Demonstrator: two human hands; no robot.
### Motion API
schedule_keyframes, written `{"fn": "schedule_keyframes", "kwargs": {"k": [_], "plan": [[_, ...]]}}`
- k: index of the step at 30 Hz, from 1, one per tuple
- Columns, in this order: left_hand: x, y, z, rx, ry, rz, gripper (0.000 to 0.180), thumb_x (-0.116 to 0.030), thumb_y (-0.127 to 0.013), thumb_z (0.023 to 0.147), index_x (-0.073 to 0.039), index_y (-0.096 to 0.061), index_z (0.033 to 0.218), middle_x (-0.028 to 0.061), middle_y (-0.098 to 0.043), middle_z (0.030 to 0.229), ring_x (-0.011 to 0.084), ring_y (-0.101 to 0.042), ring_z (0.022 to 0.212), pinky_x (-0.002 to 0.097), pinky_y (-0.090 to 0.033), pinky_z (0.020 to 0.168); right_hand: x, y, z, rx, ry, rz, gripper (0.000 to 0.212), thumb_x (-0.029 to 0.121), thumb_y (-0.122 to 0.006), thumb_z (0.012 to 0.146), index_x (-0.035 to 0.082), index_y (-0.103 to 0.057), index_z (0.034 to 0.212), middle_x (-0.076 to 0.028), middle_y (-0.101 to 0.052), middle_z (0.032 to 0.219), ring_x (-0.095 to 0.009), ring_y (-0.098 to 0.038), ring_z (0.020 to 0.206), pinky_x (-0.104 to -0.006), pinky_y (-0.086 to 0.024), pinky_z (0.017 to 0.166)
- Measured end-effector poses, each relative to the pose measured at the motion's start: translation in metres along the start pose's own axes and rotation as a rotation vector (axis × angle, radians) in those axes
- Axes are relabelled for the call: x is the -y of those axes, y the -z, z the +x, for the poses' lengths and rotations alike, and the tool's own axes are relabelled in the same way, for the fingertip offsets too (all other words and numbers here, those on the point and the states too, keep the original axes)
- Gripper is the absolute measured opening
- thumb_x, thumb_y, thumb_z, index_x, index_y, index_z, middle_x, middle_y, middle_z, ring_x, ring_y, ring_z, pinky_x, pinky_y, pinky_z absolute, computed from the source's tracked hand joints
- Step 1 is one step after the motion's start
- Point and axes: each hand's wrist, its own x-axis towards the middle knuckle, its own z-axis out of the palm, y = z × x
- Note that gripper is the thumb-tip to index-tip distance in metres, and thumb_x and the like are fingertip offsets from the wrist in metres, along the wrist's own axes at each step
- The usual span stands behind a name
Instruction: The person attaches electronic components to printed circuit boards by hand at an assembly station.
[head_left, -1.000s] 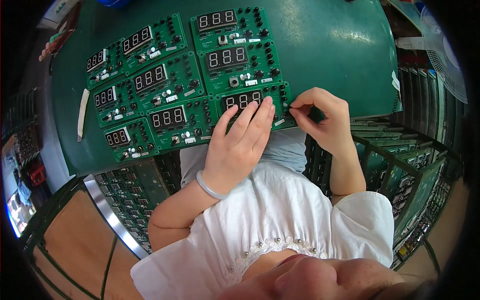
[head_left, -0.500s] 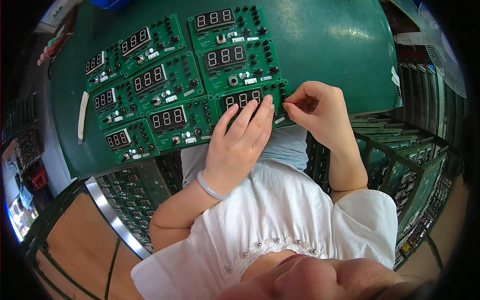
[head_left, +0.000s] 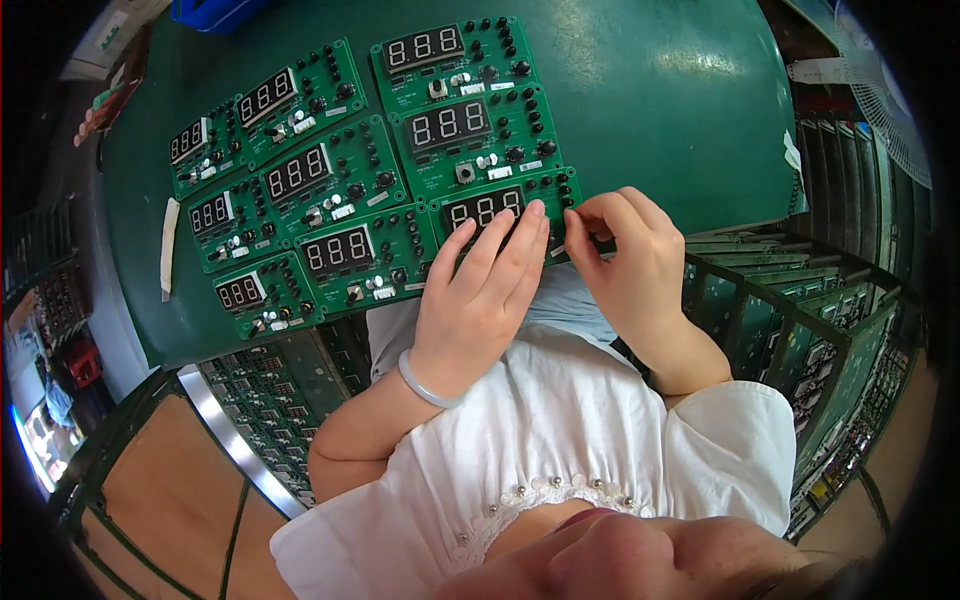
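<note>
Closest to me on the right lies a green circuit board [head_left: 555, 190] with a dark digit display [head_left: 483, 207] and small round black buttons. My left hand [head_left: 480, 290] rests flat across its near part, fingers stretched out and slightly spread, tips over the display's lower edge. At the board's right edge, my right hand [head_left: 630, 255] holds thumb and forefinger pinched together. Whatever sits between those fingertips, if anything, is hidden. Directly beyond is another display board [head_left: 490, 135], with a third board [head_left: 455, 60] behind it.
More display boards [head_left: 335, 165] lie in rows to the left on the green tabletop [head_left: 660, 120]. A cream strip [head_left: 169, 245] lies by the left edge. Racks of boards stand below, at right [head_left: 790, 320] and left [head_left: 270, 410]. A blue bin [head_left: 215, 12] shows at the far edge.
My right hand stays at the board's right edge, its knuckles and wrist now slightly lower. My left hand keeps its place on the board. The whole view has shifted a little.
</note>
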Motion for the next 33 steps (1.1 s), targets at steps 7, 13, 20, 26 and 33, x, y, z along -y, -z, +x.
{"fn": "schedule_keyframes", "kwargs": {"k": [7, 13, 20, 26, 33], "plan": [[0.000, 0.000, 0.002, 0.014, 0.007, -0.002, 0.051, -0.011, -0.068, 0.079, -0.007, -0.063, 0.130, 0.0025, -0.054, 0.143, 0.0194, -0.050, 0.128, 0.0399, -0.040, 0.108, 0.003, -0.003, 0.001, -0.031, 0.089, -0.183, 0.019, 0.009, -0.075, 0.076, 0.009, -0.056, 0.075, -0.005, -0.054, 0.070, -0.025, -0.057, 0.064, -0.0371, -0.044, 0.060], [0.001, 0.000, 0.000, 0.030, 0.008, 0.006, 0.050, -0.012, -0.069, 0.081, -0.007, -0.063, 0.130, 0.0021, -0.054, 0.144, 0.0188, -0.050, 0.128, 0.0403, -0.039, 0.108, -0.013, -0.013, -0.008, -0.207, 0.205, -0.021, 0.017, 0.009, -0.076, 0.074, 0.007, -0.065, 0.087, -0.005, -0.059, 0.078, -0.024, -0.056, 0.065, -0.0362, -0.043, 0.061], [0.001, 0.000, 0.001, 0.035, 0.006, -0.009, 0.049, -0.012, -0.067, 0.082, -0.007, -0.062, 0.130, 0.0020, -0.054, 0.144, 0.0189, -0.050, 0.129, 0.0401, -0.039, 0.108, -0.018, -0.021, -0.020, -0.289, 0.235, 0.082, 0.027, 0.013, -0.073, 0.078, 0.005, -0.070, 0.104, -0.008, -0.058, 0.086, -0.024, -0.054, 0.072, -0.0365, -0.041, 0.068], [0.000, -0.002, 0.001, 0.024, 0.019, -0.002, 0.047, -0.011, -0.067, 0.083, -0.007, -0.062, 0.130, 0.0021, -0.054, 0.143, 0.0189, -0.050, 0.129, 0.0398, -0.040, 0.108, -0.021, -0.019, -0.018, -0.127, 0.308, -0.153, 0.047, 0.022, -0.066, 0.085, 0.000, -0.066, 0.126, -0.008, -0.053, 0.089, -0.023, -0.050, 0.078, -0.0358, -0.038, 0.074], [-0.001, -0.002, 0.001, 0.017, 0.016, 0.012, 0.047, -0.010, -0.066, 0.083, -0.008, -0.063, 0.130, 0.0015, -0.055, 0.142, 0.0187, -0.050, 0.128, 0.0393, -0.040, 0.108, -0.012, -0.018, -0.023, -0.113, 0.283, -0.321, 0.043, 0.026, -0.063, 0.088, 0.002, -0.067, 0.124, -0.006, -0.051, 0.089, -0.023, -0.052, 0.081, -0.0370, -0.039, 0.075]]}}
